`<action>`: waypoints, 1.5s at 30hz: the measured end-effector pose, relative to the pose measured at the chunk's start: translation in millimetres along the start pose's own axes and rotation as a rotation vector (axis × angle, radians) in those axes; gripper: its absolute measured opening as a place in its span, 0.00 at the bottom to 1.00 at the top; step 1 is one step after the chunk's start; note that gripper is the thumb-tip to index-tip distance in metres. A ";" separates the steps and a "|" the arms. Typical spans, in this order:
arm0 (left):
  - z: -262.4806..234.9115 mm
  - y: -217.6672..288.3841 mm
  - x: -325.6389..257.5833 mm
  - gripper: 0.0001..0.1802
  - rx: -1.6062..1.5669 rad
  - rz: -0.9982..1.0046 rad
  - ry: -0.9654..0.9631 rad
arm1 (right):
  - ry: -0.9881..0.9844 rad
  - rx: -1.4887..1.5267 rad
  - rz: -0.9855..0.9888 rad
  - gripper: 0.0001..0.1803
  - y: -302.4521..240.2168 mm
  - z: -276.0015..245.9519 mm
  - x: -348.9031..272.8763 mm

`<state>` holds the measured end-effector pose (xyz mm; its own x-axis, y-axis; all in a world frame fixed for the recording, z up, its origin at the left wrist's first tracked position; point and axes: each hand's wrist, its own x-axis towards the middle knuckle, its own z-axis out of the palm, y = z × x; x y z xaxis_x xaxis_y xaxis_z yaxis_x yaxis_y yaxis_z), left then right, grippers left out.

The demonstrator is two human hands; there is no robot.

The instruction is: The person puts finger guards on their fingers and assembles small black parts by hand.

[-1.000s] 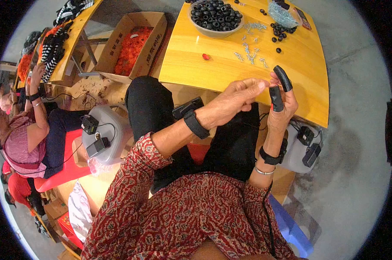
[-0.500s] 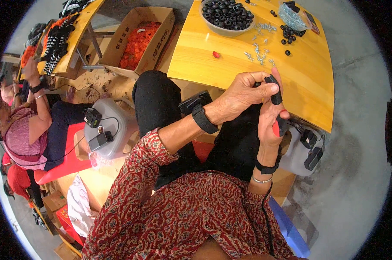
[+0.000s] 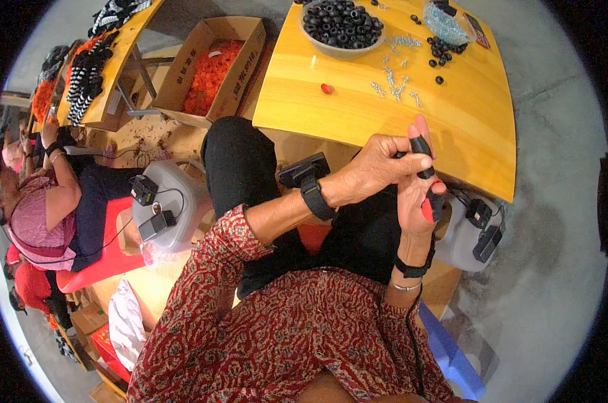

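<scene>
At two o'clock, a black finger cover sits on the outstretched, seemingly empty right hand, pinched by the left hand; a thumb cover is on too, final fit unclear. Toward one, silver pieces lie loose.

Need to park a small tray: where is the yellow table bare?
Yellow table: bare left of the red scrap, and at the front-right corner, right of the silver pieces. Crowded along the far side: plastic bowl of black beads, plus loose beads.
</scene>
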<state>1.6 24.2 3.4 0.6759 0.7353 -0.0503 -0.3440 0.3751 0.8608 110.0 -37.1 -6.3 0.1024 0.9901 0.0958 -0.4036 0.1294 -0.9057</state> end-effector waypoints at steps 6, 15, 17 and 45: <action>-7.2 -9.3 4.3 0.09 -0.129 -0.091 -0.097 | 0.023 -0.017 -0.112 0.38 -5.3 -13.8 18.3; -27.9 7.6 9.1 0.08 -0.444 -0.174 -0.024 | 0.327 -0.821 -0.422 0.16 -35.5 -61.5 104.8; -29.9 8.8 10.5 0.09 -0.452 -0.174 -0.027 | 0.326 -0.820 -0.359 0.12 -30.1 -64.8 126.1; -38.4 17.2 12.3 0.13 -0.486 -0.198 -0.012 | 0.063 -1.406 -0.408 0.12 -13.5 -90.8 192.9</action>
<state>-21.0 61.3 -1.9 0.7650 0.6185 -0.1795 -0.4700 0.7267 0.5010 217.8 147.2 -13.0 0.0429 0.8898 0.4544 0.8586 0.1997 -0.4721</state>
